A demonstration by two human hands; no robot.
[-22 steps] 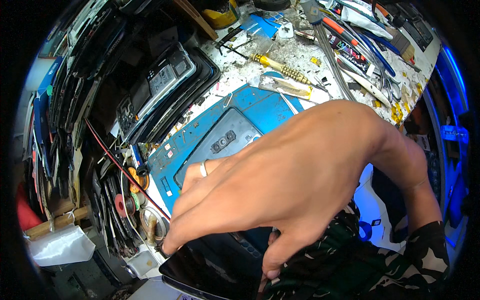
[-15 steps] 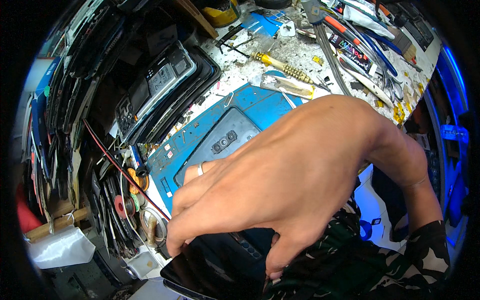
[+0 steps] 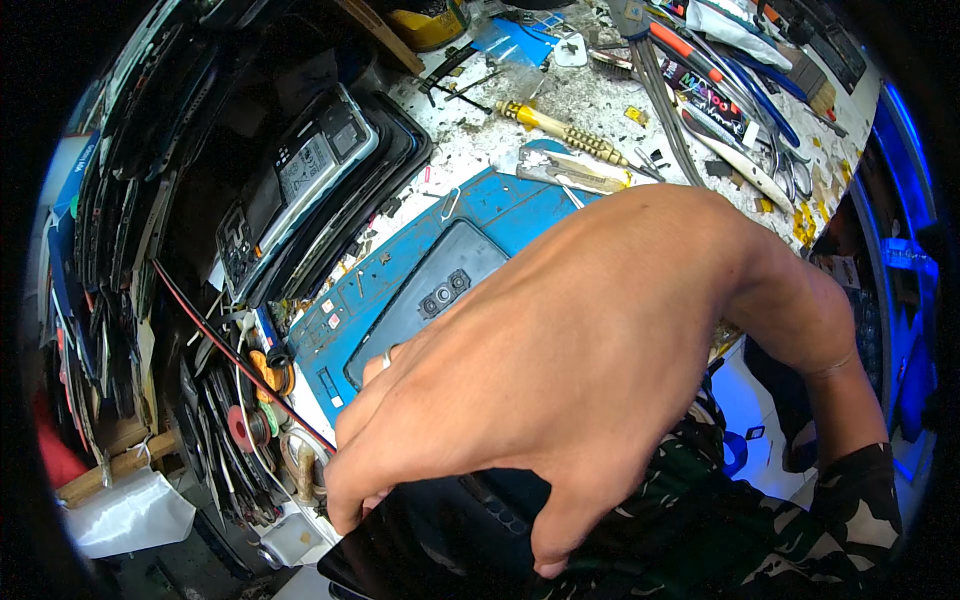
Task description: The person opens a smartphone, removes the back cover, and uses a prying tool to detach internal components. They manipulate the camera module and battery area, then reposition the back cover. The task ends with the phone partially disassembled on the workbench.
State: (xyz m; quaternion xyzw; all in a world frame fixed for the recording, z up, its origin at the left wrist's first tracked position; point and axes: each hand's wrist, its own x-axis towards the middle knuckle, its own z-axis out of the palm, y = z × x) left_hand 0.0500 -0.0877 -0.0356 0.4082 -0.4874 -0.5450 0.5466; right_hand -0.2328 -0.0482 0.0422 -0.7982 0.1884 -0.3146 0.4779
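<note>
My right hand (image 3: 540, 350) reaches in from the right, palm down, over a glossy black phone (image 3: 430, 550) at the lower edge. Its fingers bend over the phone's far left side, and the thumb is at the right side, so the phone sits in its grasp. A row of round lens-like shapes shows on the dark surface; I cannot tell if it is a reflection. Beyond the knuckles, a grey phone back shell (image 3: 460, 255) with a camera opening lies on the blue work mat (image 3: 345, 310), partly hidden by the hand. My left hand is out of view.
Opened phones and dark panels (image 3: 320, 170) are stacked at the back left. A yellow-handled screwdriver (image 3: 560, 130), cables (image 3: 665, 100) and scissors (image 3: 790, 165) lie on the white bench. Solder spools (image 3: 245, 425) and a red-black wire (image 3: 230, 350) are at the left.
The bench has shifted slightly left in the view. The black phone is a little lower at the bottom edge, with my right hand still on it.
</note>
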